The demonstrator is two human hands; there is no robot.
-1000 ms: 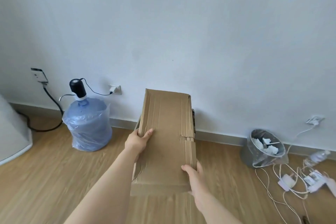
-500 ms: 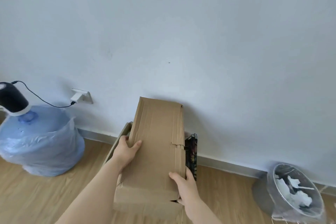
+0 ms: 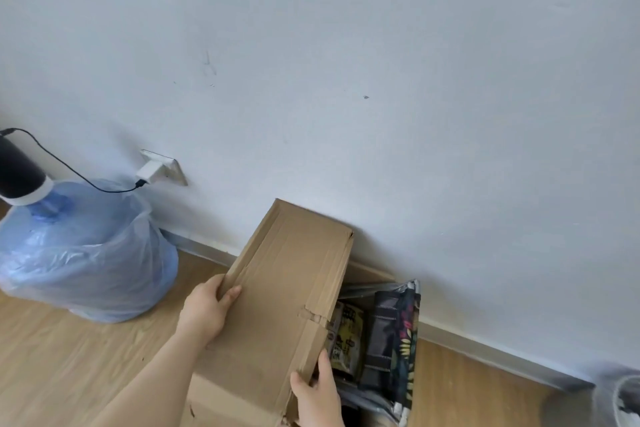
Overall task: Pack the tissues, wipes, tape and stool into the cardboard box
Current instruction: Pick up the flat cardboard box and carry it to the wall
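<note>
Right hand (image 3: 317,395): at 6 o'clock, lowest in view; fingers curled over the right edge of the box flap, thumb on its upper face.
Left hand (image 3: 206,312): at 7 o'clock of centre; fingers wrapped round the flap's left edge, thumb lying on top.
Cardboard box (image 3: 225,402): on the wooden floor (image 3: 69,364) at 6 o'clock; its long flap (image 3: 287,288) is held between both hands, slanting up and away toward the wall.
Box contents: at 5 o'clock of the flap, a yellow-and-black printed packet (image 3: 348,333) standing beside a dark folded item with a floral pattern (image 3: 403,340); what they are cannot be told. Tissues, wipes, tape and stool cannot be identified.
Water jug (image 3: 86,253): at 9 o'clock, blue, wrapped in clear plastic, black pump (image 3: 19,166) on top.
Wall socket (image 3: 161,168): at 10 o'clock, white charger plugged in, black cable running to the pump.
Wall (image 3: 346,62): white, farthest.
</note>
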